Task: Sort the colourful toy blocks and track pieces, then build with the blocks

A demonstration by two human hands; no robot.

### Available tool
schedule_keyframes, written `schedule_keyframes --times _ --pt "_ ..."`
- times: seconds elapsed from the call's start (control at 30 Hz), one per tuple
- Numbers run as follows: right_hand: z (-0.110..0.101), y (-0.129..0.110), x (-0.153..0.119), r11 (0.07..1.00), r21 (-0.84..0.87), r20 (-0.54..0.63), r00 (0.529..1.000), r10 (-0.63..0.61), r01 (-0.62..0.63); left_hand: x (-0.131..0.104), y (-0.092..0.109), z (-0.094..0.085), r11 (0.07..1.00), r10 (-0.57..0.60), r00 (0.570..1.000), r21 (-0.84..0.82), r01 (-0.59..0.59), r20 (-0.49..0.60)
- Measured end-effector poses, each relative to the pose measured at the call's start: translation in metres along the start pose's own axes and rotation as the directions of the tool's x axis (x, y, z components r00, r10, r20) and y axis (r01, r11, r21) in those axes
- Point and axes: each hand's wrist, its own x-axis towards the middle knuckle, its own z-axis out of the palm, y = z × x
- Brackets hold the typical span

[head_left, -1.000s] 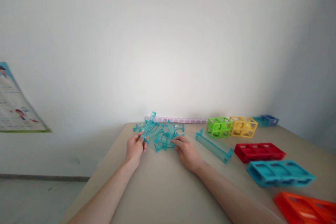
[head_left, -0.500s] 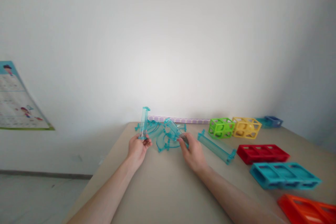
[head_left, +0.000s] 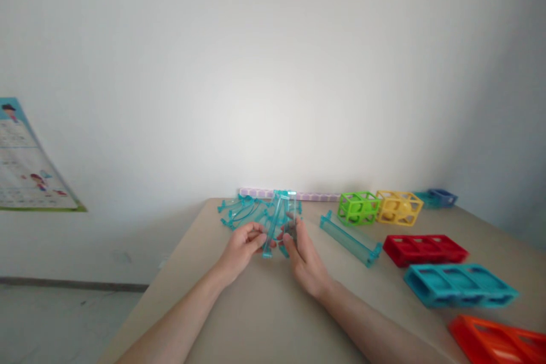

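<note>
My left hand (head_left: 244,247) is closed on a straight, clear teal track piece (head_left: 276,224), which leans a little to the right at its top. In my right hand (head_left: 305,256) is a second straight track piece (head_left: 292,205), upright and close beside the first. Their tops overlap in view, and I cannot tell whether they touch. Behind my hands lies a pile of curved teal track pieces (head_left: 241,211), partly hidden. A longer straight track piece (head_left: 350,240) rests on the table to the right of my right hand.
Right of the long track stand a green frame block (head_left: 358,209), a yellow one (head_left: 398,207), a red one (head_left: 425,250), a teal one (head_left: 460,285) and an orange one (head_left: 497,338). A blue block (head_left: 442,198) and a patterned purple strip (head_left: 318,197) lie along the wall.
My left hand has moved right with its track piece, toward my right hand. The right hand's piece has turned from slanting to upright. The two pieces are now side by side.
</note>
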Motion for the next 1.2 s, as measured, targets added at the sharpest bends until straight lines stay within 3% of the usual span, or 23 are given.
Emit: schedule_keyframes --times 0.1,0.2,0.43,0.6,0.7,0.8,1.0,1.1,1.2 --pt "-0.001 -0.007 -0.003 0.994 -0.058 0.129 0.988 -0.083 0.091 -0.002 -0.002 0.002 0.997 -0.004 0.994 0.077 -0.004 0.106" --pt "-0.003 -0.008 -0.004 0.987 -0.072 0.21 0.97 -0.126 0.143 -0.001 -0.004 0.001 0.988 0.037 0.994 0.146 -0.052 0.104" --pt "-0.003 -0.001 -0.003 0.991 -0.054 0.183 0.977 -0.112 0.124 0.0 -0.002 -0.003 0.958 0.141 0.988 0.244 -0.152 0.063" --pt "-0.001 -0.001 -0.003 0.991 -0.01 0.18 0.975 -0.126 0.13 -0.006 -0.001 -0.007 0.969 0.219 0.976 0.119 -0.217 -0.002" --pt "0.0 -0.001 -0.003 0.993 0.057 0.191 0.975 -0.112 0.103 -0.013 0.005 -0.005 0.946 0.315 0.949 0.075 -0.315 0.009" --pt "0.0 -0.001 -0.003 0.991 0.098 0.224 0.968 -0.114 0.094 -0.02 0.012 0.001 0.917 0.367 0.93 0.17 -0.36 -0.013" --pt "0.0 -0.002 -0.003 0.991 0.107 0.26 0.96 -0.104 0.078 -0.022 0.019 0.008 0.787 0.564 0.825 0.279 -0.55 0.037" --pt "0.0 -0.005 -0.004 0.991 0.104 0.277 0.955 -0.105 0.078 -0.023 0.021 0.008 0.75 0.606 0.794 0.301 -0.589 0.044" --pt "-0.002 -0.009 -0.005 0.987 0.036 0.3 0.94 -0.16 0.157 -0.023 0.022 0.009 0.727 0.639 0.769 0.324 -0.605 0.002"
